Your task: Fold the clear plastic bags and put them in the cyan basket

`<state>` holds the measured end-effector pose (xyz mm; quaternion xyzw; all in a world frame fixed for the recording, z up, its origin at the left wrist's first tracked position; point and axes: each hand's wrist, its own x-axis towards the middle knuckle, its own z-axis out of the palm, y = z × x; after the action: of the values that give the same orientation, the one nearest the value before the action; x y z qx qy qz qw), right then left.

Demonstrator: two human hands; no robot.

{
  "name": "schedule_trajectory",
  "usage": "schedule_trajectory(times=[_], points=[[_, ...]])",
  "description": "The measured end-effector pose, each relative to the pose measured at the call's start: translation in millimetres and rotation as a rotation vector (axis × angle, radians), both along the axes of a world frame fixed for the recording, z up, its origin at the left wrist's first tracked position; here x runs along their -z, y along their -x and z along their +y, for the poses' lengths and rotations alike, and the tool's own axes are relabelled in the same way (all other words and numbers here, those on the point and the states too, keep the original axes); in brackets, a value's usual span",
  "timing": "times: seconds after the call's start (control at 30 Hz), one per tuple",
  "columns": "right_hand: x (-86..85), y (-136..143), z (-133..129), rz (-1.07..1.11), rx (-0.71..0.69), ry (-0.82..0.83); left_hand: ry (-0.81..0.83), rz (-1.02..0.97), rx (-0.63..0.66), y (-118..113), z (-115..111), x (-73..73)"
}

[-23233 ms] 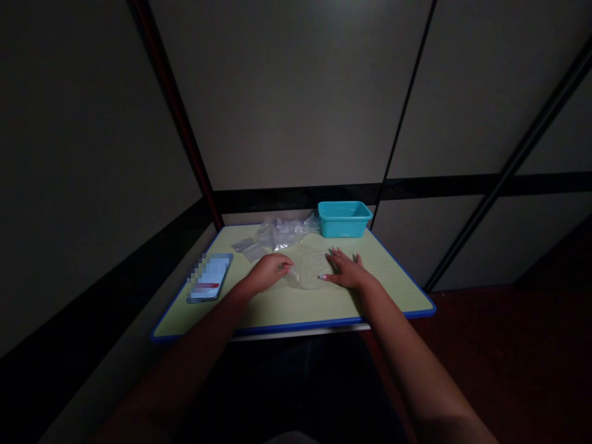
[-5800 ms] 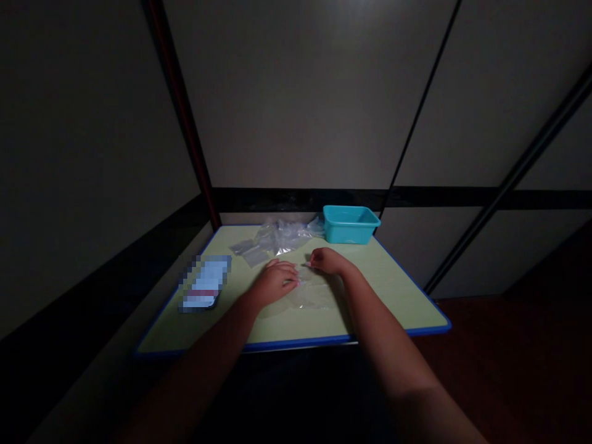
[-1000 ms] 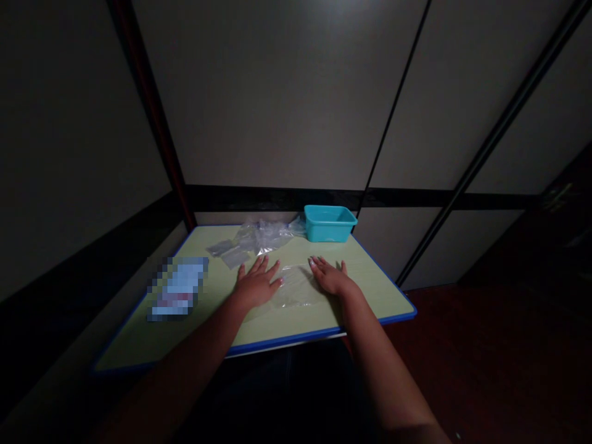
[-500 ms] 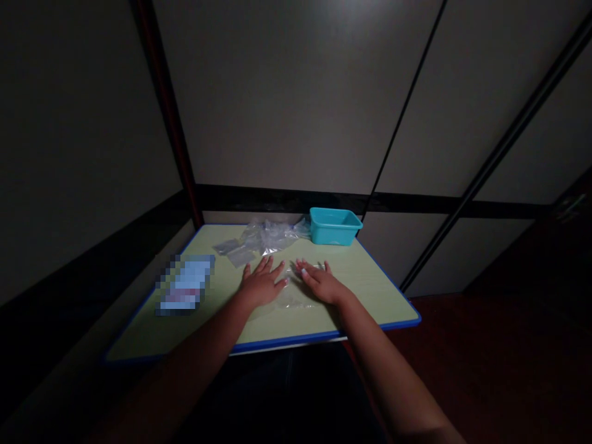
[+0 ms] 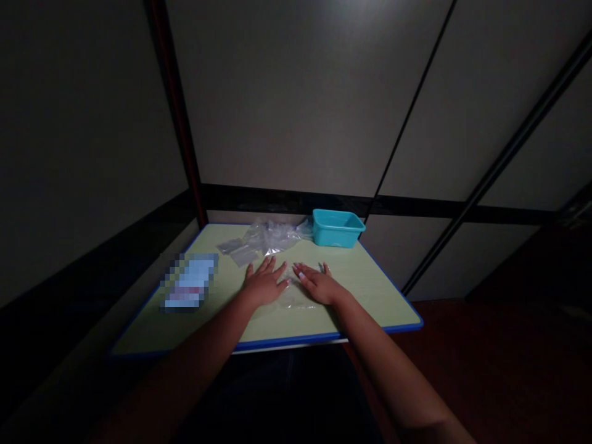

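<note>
A clear plastic bag (image 5: 296, 300) lies flat on the pale table (image 5: 370, 296), close to its front edge. My left hand (image 5: 264, 285) rests palm down at the bag's left side, fingers spread. On the right part of the bag lies my right hand (image 5: 320, 284), also palm down with its fingers stretched out and the thumb pointing inward. Neither hand grips anything. Both hands cover parts of the bag, so its full outline is hidden.
Behind my hands, several crumpled clear bags (image 5: 272, 237) lie near the back edge. A turquoise plastic basket (image 5: 338, 229) stands at the back right. On the left is a blurred-out flat, phone-like object (image 5: 192, 282). A panelled wall (image 5: 287, 123) closes off the far side.
My right hand's fingers have shifted slightly over the bag. The left hand stays nearly in place. The whole view has moved a little, so the table appears slightly further right.
</note>
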<state>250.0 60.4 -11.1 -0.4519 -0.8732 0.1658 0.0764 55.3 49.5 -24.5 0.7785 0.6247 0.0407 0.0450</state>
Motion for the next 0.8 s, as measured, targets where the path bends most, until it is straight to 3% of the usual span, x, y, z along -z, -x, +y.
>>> schedule_trajectory(times=[0.27, 0.43, 0.57, 0.8], points=[[3.7, -1.5, 1.4, -0.010, 0.018, -0.034, -0.011, -0.001, -0.002, -0.8, -2.2, -1.9], [1.7, -0.6, -1.3, -0.035, 0.020, -0.034, -0.189, -0.011, 0.018, -2.0, -7.1, -5.9], [1.2, -1.9, -2.0, -0.010, 0.014, -0.036, -0.292, -0.052, 0.107, -1.7, -9.0, -8.7], [-0.5, -7.9, -1.0, 0.118, 0.013, 0.025, -0.272, -0.083, 0.227, 1.1, -10.8, -10.0]])
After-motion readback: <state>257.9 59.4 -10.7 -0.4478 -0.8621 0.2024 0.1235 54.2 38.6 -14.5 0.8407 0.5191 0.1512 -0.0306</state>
